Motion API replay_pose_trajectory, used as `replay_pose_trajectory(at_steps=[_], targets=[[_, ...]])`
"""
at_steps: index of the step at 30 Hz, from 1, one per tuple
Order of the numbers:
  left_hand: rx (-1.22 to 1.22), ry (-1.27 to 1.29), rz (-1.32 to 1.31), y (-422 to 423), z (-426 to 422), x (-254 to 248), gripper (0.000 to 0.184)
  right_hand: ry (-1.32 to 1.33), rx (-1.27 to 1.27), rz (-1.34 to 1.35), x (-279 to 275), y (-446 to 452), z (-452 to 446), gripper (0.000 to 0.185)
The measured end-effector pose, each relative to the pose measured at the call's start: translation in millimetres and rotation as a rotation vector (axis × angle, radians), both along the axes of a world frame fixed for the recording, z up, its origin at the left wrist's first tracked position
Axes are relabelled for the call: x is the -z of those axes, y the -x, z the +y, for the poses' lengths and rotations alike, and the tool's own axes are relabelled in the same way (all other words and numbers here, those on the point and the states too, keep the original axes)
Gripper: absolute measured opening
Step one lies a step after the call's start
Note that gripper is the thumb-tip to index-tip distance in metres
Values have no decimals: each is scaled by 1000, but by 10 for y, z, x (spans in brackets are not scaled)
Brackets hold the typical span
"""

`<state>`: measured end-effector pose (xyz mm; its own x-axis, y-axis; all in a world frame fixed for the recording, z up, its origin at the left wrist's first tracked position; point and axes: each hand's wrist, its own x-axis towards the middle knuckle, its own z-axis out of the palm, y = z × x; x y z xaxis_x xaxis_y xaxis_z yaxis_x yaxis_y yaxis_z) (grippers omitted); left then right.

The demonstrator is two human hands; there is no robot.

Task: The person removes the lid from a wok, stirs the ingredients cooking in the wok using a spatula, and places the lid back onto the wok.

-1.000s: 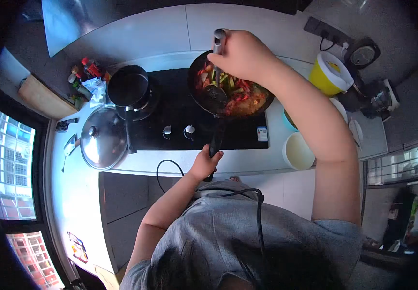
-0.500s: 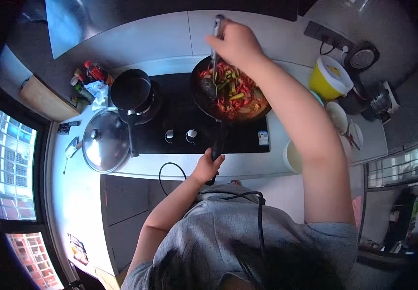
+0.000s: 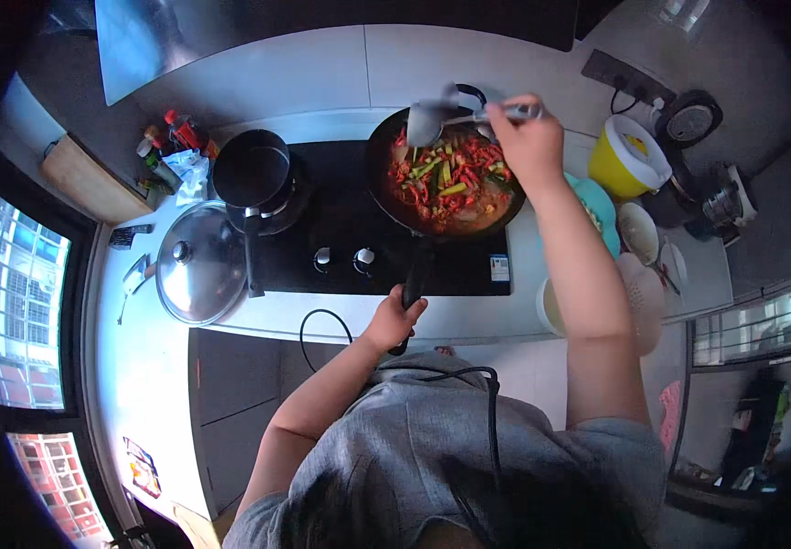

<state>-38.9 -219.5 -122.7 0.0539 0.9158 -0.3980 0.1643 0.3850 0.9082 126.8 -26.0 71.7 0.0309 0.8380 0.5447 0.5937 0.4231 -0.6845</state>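
My left hand (image 3: 394, 320) is wrapped round the black handle (image 3: 417, 274) of a wok on the right side of the hob. In the wok (image 3: 379, 174) lie red chillies, green pieces and reddish sauce (image 3: 458, 183). Above its far right edge, my right hand (image 3: 528, 137) grips the grey handle of a ladle (image 3: 426, 123). The ladle's blurred head is over the back left part of the wok, raised above the food.
A black saucepan (image 3: 251, 171) stands on the hob's (image 3: 341, 210) left side, near a glass lid (image 3: 201, 263). Bottles (image 3: 185, 133) and a cleaver (image 3: 137, 273) are at the left. To the right are a yellow-green container (image 3: 629, 156), a turquoise bowl (image 3: 601, 210) and other bowls (image 3: 638, 231).
The ladle has lifted out of the food and tipped from upright to nearly level. My right hand has moved right and lower in view. My left hand keeps its hold on the wok handle.
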Motion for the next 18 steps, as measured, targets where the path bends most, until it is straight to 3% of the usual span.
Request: replay_pose_trajectory(at_steps=[3, 4, 6, 10, 14, 18], targets=[[10, 0, -4, -3, 2, 20, 37, -305, -331, -133, 206, -93, -202, 14], [8, -6, -13, 0, -1, 36, 37, -301, -330, -133, 322, -147, -246, 14], [9, -8, -22, 8, -10, 54, 37, -347, -466, -504, 522, -266, -343, 18], [1, 1, -26, 0, -5, 48, 36, -284, -607, -693, 608, -468, -631, 24], [-4, 56, -45, -3, 10, -28, 29, -346, -467, -370, 613, -670, -837, 25], [-8, 57, -72, -2, -4, -3, 27, -301, -337, -476, 794, -915, -1077, 26]])
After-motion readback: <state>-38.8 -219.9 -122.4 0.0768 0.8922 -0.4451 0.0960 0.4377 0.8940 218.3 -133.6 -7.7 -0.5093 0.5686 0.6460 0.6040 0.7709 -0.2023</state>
